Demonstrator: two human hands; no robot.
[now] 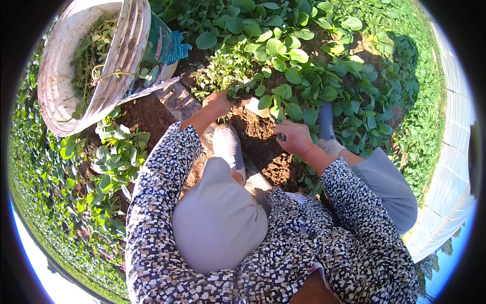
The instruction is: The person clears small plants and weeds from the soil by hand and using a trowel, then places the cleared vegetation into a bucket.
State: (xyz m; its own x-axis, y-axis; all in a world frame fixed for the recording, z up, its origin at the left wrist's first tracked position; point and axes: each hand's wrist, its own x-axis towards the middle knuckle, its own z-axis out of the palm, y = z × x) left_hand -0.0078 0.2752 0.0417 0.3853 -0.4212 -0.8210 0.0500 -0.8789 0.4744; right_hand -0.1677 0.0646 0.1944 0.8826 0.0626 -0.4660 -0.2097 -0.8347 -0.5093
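My left hand (217, 103) is closed at the base of a clump of small-leaved weeds (224, 70), its fingertips partly hidden by the stems. In my right hand (296, 138) is the dark handle (281, 136) of a hand tool, its butt end pointing back at me. A bright flat piece (257, 107), which looks like the tool's blade, lies at the soil just beyond that hand, partly under leaves. Round-leaved green vegetable plants (283, 57) grow close in front of both hands. Loose brown soil (262, 140) lies bare between my feet.
A dirty white plastic bucket (57, 76) lies tipped at the left, with pulled weeds (97, 49) inside. My shoe (228, 146) stands on the soil between the arms, the other shoe (326, 121) among leaves. More leafy plants (110, 163) grow at left; pale plastic sheeting (452, 152) runs along the right.
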